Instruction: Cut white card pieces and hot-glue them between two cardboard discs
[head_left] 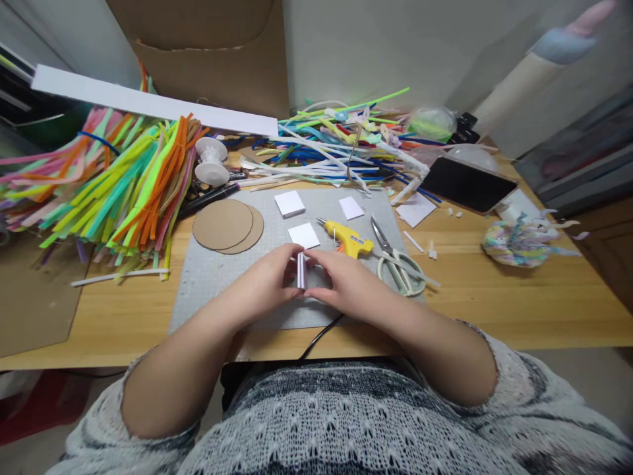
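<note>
Between my two hands stands a small stack of white foam board pieces, held on edge over the grey cutting mat. My left hand pinches it from the left, thumb below and fingers above. From the other side my right hand grips it the same way. Just beyond lie a white square, a thicker white square block and a smaller white piece. A yellow glue gun rests right of them, beside scissors with pale handles.
Two overlapping cardboard discs lie on the mat's left. Bundles of coloured pipe cleaners fill the left side, with more loose ones behind. A phone and a pastel fuzzy object sit right. A black cord crosses the front edge.
</note>
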`<state>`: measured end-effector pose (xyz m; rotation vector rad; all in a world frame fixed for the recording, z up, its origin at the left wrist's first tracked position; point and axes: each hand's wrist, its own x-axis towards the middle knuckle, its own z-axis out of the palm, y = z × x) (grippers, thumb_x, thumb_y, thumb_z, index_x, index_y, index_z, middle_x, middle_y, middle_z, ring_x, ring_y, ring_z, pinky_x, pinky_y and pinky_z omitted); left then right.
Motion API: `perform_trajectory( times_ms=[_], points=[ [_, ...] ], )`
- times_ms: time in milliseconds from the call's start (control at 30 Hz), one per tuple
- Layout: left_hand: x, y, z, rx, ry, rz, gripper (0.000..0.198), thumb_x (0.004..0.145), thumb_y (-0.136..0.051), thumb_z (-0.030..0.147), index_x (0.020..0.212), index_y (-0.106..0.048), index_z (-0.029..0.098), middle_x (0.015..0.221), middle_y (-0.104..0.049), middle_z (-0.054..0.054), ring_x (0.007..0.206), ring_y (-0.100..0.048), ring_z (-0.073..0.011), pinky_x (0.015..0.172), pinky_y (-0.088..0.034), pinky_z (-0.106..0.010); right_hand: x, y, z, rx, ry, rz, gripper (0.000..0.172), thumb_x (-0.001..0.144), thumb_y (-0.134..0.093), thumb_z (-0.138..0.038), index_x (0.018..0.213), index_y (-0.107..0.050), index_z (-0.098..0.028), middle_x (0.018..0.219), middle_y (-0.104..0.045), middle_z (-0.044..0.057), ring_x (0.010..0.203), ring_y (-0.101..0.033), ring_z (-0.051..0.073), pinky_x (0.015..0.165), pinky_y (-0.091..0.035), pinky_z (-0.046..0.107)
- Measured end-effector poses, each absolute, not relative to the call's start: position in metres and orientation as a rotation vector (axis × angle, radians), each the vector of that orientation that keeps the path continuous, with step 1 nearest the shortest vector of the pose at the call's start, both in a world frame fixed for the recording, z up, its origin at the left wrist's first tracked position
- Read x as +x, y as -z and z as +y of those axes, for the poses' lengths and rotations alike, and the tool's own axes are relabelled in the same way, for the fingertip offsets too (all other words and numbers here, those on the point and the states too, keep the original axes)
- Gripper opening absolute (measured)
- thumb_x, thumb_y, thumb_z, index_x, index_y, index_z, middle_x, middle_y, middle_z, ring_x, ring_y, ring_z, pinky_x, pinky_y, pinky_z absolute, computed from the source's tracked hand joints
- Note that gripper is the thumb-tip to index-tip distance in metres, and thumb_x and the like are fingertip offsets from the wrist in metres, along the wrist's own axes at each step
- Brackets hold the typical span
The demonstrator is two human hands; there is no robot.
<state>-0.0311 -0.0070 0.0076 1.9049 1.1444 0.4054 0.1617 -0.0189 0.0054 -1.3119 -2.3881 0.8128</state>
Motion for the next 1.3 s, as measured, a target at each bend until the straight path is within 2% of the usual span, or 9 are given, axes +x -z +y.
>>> perform_trajectory(
  times_ms=[200, 367, 500, 767, 933, 1100, 1233, 1300],
  points=[
    [-0.033, -0.003, -0.009, 2.027, -0.449, 1.137, 0.061, 0.069, -0.07, 0.02, 0.124, -0.043, 0.021, 0.124, -0.056, -0.013, 0.106, -0.059, -0.026, 0.088, -0.05, -0.042, 0.16, -0.004, -0.02, -1.282, -0.793, -2.398, 0.054, 0.077, -0.07, -0.03, 0.125, -0.052, -0.015, 0.113, -0.065, 0.012, 0.098, -0.059, 0.025, 0.085, -0.047, 0.041],
    [-0.033, -0.008, -0.011, 2.005, -0.441, 1.143, 0.062, 0.071, -0.067, 0.016, 0.127, -0.04, 0.021, 0.124, -0.058, -0.012, 0.1, -0.063, -0.0224, 0.086, -0.052, -0.039, 0.162, -0.007, -0.017, -1.288, -0.843, -2.388, 0.057, 0.075, -0.073, -0.027, 0.126, -0.052, -0.015, 0.109, -0.067, 0.012, 0.091, -0.061, 0.024, 0.079, -0.048, 0.04],
    [-0.033, -0.01, -0.012, 2.022, -0.449, 1.166, 0.067, 0.071, -0.068, 0.018, 0.13, -0.037, 0.021, 0.127, -0.056, -0.013, 0.101, -0.062, -0.0233, 0.086, -0.052, -0.041, 0.165, -0.012, -0.016, -1.296, -0.955, -2.363, 0.061, 0.075, -0.073, -0.021, 0.131, -0.049, -0.018, 0.117, -0.065, 0.011, 0.09, -0.062, 0.022, 0.078, -0.049, 0.038],
    [-0.032, -0.007, -0.01, 2.055, -0.445, 1.164, 0.047, 0.072, -0.069, 0.027, 0.114, -0.051, 0.018, 0.113, -0.059, -0.011, 0.101, -0.06, -0.0247, 0.086, -0.05, -0.043, 0.168, -0.012, -0.015, -1.306, -0.976, -2.352, 0.057, 0.076, -0.07, -0.02, 0.129, -0.051, -0.019, 0.114, -0.066, 0.01, 0.094, -0.061, 0.021, 0.081, -0.049, 0.038],
    [-0.03, -0.013, -0.01, 2.007, -0.463, 1.197, 0.059, 0.071, -0.071, 0.024, 0.124, -0.045, 0.02, 0.116, -0.061, -0.01, 0.102, -0.061, -0.0228, 0.088, -0.049, -0.041, 0.166, -0.011, -0.014, -1.344, -0.971, -2.339, 0.054, 0.076, -0.07, -0.021, 0.128, -0.052, -0.016, 0.115, -0.066, 0.01, 0.09, -0.062, 0.02, 0.079, -0.049, 0.036],
    [-0.029, -0.013, -0.01, 1.96, -0.41, 1.19, 0.044, 0.072, -0.07, 0.026, 0.112, -0.052, 0.022, 0.113, -0.064, -0.007, 0.101, -0.061, -0.0222, 0.087, -0.05, -0.04, 0.166, -0.012, -0.015, -1.347, -0.973, -2.348, 0.056, 0.076, -0.07, -0.02, 0.129, -0.052, -0.018, 0.113, -0.067, 0.009, 0.088, -0.061, 0.02, 0.079, -0.049, 0.036],
    [-0.028, -0.01, -0.01, 1.89, -0.418, 1.227, 0.053, 0.069, -0.072, 0.026, 0.116, -0.048, 0.02, 0.114, -0.064, -0.01, 0.101, -0.063, -0.0224, 0.087, -0.05, -0.04, 0.167, -0.012, -0.014, -1.359, -0.973, -2.343, 0.056, 0.076, -0.07, -0.019, 0.128, -0.052, -0.017, 0.114, -0.066, 0.01, 0.09, -0.061, 0.02, 0.081, -0.049, 0.036],
    [-0.027, -0.008, -0.01, 1.886, -0.402, 1.235, 0.051, 0.069, -0.073, 0.027, 0.113, -0.05, 0.019, 0.111, -0.066, -0.01, 0.099, -0.064, -0.0231, 0.086, -0.051, -0.04, 0.167, -0.012, -0.014, -1.349, -0.981, -2.341, 0.055, 0.076, -0.07, -0.019, 0.128, -0.052, -0.018, 0.115, -0.066, 0.01, 0.091, -0.061, 0.02, 0.081, -0.049, 0.036]
  ],
)
